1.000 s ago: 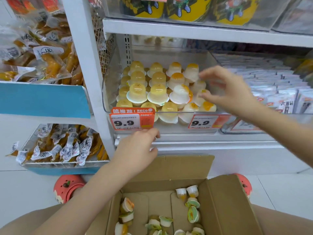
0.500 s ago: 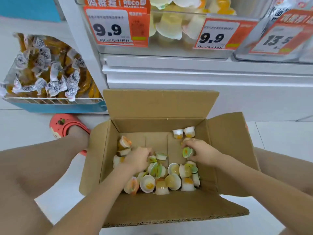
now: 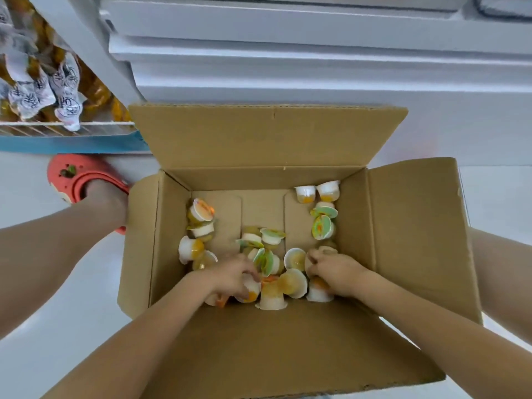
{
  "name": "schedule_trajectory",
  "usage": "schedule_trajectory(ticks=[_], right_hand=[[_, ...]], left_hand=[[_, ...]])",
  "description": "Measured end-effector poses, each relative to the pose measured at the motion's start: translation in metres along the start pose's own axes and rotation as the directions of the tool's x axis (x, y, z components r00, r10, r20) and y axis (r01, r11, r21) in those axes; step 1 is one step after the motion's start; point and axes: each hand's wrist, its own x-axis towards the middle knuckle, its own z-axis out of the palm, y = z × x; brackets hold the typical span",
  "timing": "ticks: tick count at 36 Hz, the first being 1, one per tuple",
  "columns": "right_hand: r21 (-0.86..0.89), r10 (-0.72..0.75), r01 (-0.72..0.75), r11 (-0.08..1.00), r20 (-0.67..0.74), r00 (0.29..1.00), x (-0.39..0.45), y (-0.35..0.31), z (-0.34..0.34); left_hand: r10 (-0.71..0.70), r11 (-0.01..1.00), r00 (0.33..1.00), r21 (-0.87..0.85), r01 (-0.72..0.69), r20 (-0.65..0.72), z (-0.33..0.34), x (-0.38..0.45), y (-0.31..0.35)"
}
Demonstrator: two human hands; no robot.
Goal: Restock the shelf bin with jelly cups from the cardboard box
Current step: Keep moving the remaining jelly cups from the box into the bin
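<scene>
The cardboard box (image 3: pixel 414 240) sits open on the floor with its flaps spread. Jelly cups (image 3: pixel 322 228) lie scattered over its bottom, most heaped against the near wall, two upright in the far right corner. Both hands are inside, among the near heap. The left hand (image 3: pixel 230 276) has its grip curled round a cup with orange filling. The right hand (image 3: pixel 335 270) has its fingers bent over cups at the box's near right; whether that grip holds one I cannot tell. Left of the box, a red clog (image 3: pixel 76 177).

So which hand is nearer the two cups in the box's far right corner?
Right. The right hand lies below the two cups on that side; the left hand is farther left.
</scene>
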Motion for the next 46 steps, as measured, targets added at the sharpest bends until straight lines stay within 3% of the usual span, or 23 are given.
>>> schedule_trajectory(ticks=[4, 8, 14, 17, 20, 23, 28, 33, 34, 38, 40, 46], right_hand=[[-0.078, -0.015, 0.019, 0.997, 0.055, 0.998, -0.006, 0.001, -0.002], [-0.08, -0.005, 0.008, 0.997, 0.047, 0.999, -0.003, -0.002, -0.001], [0.149, -0.056, 0.041, 0.988, 0.096, 0.994, -0.003, 0.003, -0.006], [0.315, -0.115, 0.076, 0.946, 0.106, 0.988, -0.009, 0.007, -0.007], [0.455, -0.138, 0.074, 0.888, 0.109, 0.984, -0.017, 0.007, -0.012], [0.634, -0.131, 0.067, 0.771, 0.054, 0.99, -0.034, 0.008, -0.02], [0.795, -0.06, 0.168, 0.583, -0.164, 0.985, -0.075, 0.012, -0.066], [0.779, 0.073, 0.372, 0.505, -0.468, 0.881, -0.135, 0.008, -0.147], [0.765, 0.097, 0.421, 0.487, -0.527, 0.844, -0.148, 0.005, -0.162], [0.657, 0.196, 0.621, 0.427, -0.738, 0.646, -0.192, -0.015, -0.204], [0.607, 0.234, 0.675, 0.419, -0.791, 0.566, -0.203, -0.028, -0.213], [0.437, 0.212, 0.672, 0.598, -0.895, 0.393, -0.203, -0.057, -0.231]], left_hand=[[0.029, 0.974, 0.998, 0.227, -0.014, -0.062, 0.012, -0.003, 0.005], [0.051, 0.95, 0.992, 0.312, -0.013, -0.116, 0.024, -0.005, 0.008], [0.093, 0.891, 0.986, 0.454, -0.021, -0.138, 0.023, -0.013, 0.01], [0.069, 0.937, 0.98, 0.349, 0.0, -0.186, 0.019, -0.013, 0.009], [0.005, 0.996, 0.968, 0.086, 0.017, -0.25, 0.009, -0.019, 0.009], [-0.019, 0.979, 0.951, -0.2, -0.045, -0.309, -0.008, -0.029, 0.016], [-0.028, 0.712, 0.951, -0.674, -0.197, -0.308, -0.063, -0.069, 0.053], [0.124, 0.138, 0.957, -0.95, -0.28, -0.264, -0.124, -0.136, 0.102], [0.157, 0.093, 0.954, -0.957, -0.274, -0.257, -0.132, -0.149, 0.109], [0.227, 0.099, 0.938, -0.952, -0.288, -0.26, -0.153, -0.192, 0.128], [0.262, 0.047, 0.918, -0.946, -0.321, -0.298, -0.155, -0.206, 0.136], [0.322, -0.084, 0.831, -0.888, -0.452, -0.453, -0.152, -0.216, 0.155]])
